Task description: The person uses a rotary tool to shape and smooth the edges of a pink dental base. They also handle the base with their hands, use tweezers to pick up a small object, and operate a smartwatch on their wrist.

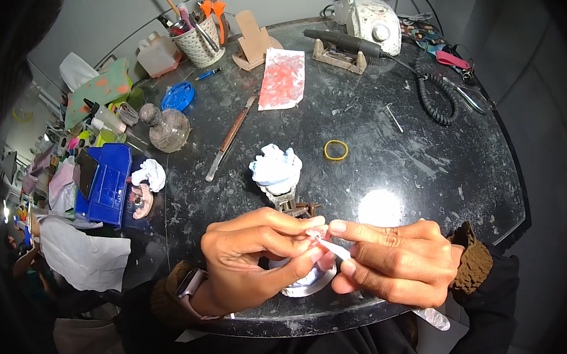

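My left hand (256, 260) pinches a small pink-and-white dental piece (314, 231) near the lower centre. My right hand (399, 264) grips a pale, flat-ended tool (434, 318), its narrow tip at the piece and its other end sticking out below my fingers; my index fingertip is at the piece too. Under and behind both hands stands a metal articulator (288, 199) with a white plaster model (275, 168) on top and another white cast (303, 287) at its base, partly hidden by my fingers.
Around the dark desk (465, 179) are a wooden-handled knife (235, 131), stained paper (280, 76), yellow band (336, 150), metal tool (394, 118), glass vessel (167, 132), blue box (105, 184), pen cup (197, 46) and corded handpiece (340, 40). A co-worker's arm (25, 257) shows far left.
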Action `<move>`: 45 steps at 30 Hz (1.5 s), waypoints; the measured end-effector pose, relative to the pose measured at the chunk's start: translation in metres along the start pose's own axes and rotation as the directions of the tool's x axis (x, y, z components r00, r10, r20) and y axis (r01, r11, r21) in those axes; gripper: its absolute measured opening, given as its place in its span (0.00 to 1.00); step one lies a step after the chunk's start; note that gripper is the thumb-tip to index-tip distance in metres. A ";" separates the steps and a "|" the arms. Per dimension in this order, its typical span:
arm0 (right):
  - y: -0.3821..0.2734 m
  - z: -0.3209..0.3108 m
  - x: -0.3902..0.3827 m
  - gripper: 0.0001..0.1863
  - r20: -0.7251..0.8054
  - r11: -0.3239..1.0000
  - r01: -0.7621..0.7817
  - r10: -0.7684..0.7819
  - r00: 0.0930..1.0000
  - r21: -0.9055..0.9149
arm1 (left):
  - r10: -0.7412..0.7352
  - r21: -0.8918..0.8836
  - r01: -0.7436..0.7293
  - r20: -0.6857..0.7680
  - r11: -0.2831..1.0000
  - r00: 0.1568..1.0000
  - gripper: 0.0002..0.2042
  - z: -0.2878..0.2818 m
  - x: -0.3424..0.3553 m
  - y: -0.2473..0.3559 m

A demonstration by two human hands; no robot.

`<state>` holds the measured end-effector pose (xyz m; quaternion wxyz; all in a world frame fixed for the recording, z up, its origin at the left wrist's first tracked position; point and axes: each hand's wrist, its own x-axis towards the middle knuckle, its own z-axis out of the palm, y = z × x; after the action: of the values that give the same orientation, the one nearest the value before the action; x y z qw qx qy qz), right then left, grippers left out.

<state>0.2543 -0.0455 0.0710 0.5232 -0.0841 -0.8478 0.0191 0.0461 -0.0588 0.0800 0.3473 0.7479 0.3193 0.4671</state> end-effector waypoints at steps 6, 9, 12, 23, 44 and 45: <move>0.001 -0.002 0.000 0.09 0.050 0.990 0.109 -0.105 0.993 -0.090 | 0.039 0.008 -0.039 -0.004 0.999 0.999 0.07 0.001 -0.001 -0.004; 0.002 -0.006 -0.001 0.09 0.099 0.974 0.176 -0.163 0.982 -0.146 | -0.039 -0.051 0.037 -0.026 0.998 0.999 0.08 0.004 0.000 -0.002; 0.009 -0.020 0.002 0.10 0.147 0.970 0.150 -0.122 0.982 -0.193 | 0.057 -0.043 -0.056 0.002 0.997 0.998 0.08 0.003 0.000 0.000; 0.002 -0.028 0.009 0.14 0.013 0.945 -0.297 0.298 0.954 0.135 | -0.105 -0.388 0.082 -0.040 0.918 0.994 0.06 0.004 -0.006 -0.001; 0.000 -0.026 0.007 0.16 0.206 0.837 -0.327 0.261 0.943 0.438 | -0.126 -0.333 0.128 0.027 0.934 0.992 0.07 -0.001 -0.002 0.015; -0.001 -0.024 0.007 0.16 0.205 0.837 -0.327 0.261 0.943 0.439 | -0.140 -0.319 0.144 0.034 0.937 0.990 0.06 -0.001 -0.001 0.016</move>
<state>0.2725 -0.0468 0.0888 0.4591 -0.0835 -0.8289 0.3085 0.0473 -0.0684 0.0930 0.4986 0.6591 0.2904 0.4823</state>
